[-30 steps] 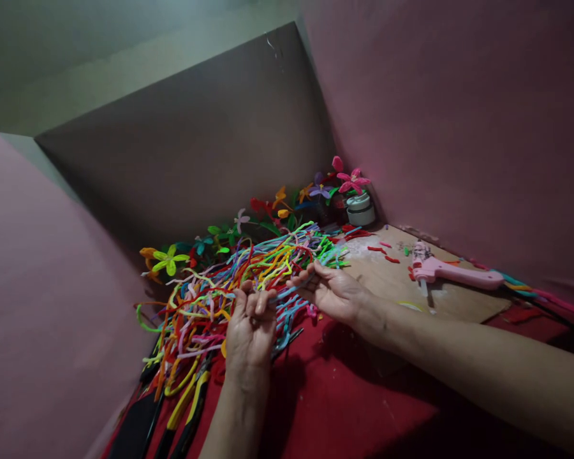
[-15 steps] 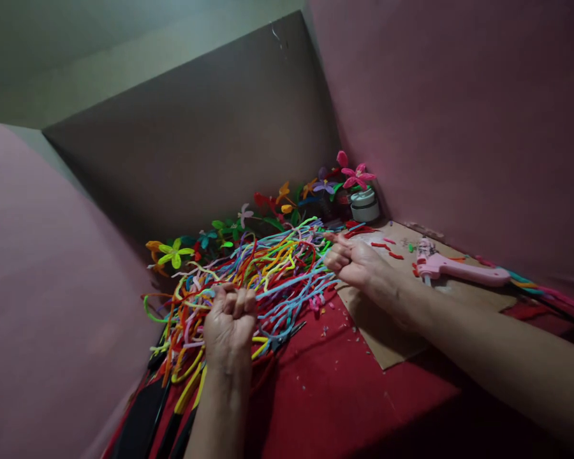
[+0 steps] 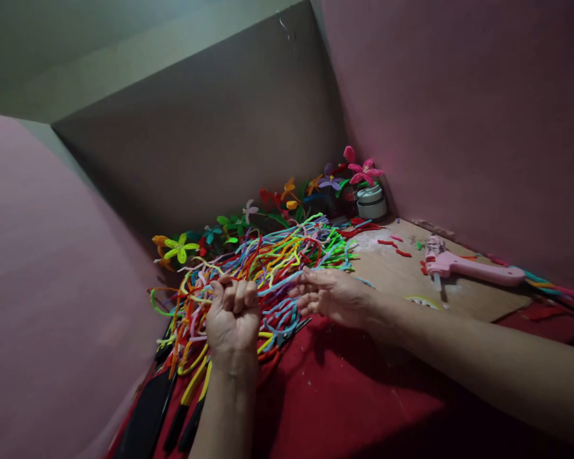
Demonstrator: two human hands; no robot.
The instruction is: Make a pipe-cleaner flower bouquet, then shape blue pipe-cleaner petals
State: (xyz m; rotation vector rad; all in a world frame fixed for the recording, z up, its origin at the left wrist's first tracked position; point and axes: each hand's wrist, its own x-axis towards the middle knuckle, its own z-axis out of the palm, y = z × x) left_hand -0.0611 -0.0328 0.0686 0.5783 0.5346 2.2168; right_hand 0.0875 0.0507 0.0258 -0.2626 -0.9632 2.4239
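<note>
My left hand is closed in a fist around a light blue pipe cleaner, which stretches out to the right. My right hand has its fingers loosely spread beside that pipe cleaner, the thumb uppermost. Whether the right fingers touch it I cannot tell. Under and behind both hands lies a heap of many-coloured pipe cleaners. Yellow-handled pliers lie partly covered at the front of the heap, near my left wrist.
A pink glue gun lies on a brown board at the right, with red pipe-cleaner scraps. Pipe-cleaner flowers line the back, beside a white round container. Red cloth covers the table. Pink walls enclose both sides.
My right hand has moved left and slightly down toward my left hand, and its pinched fingers have spread. My left hand keeps hold of the pipe cleaner. The view has shifted a little.
</note>
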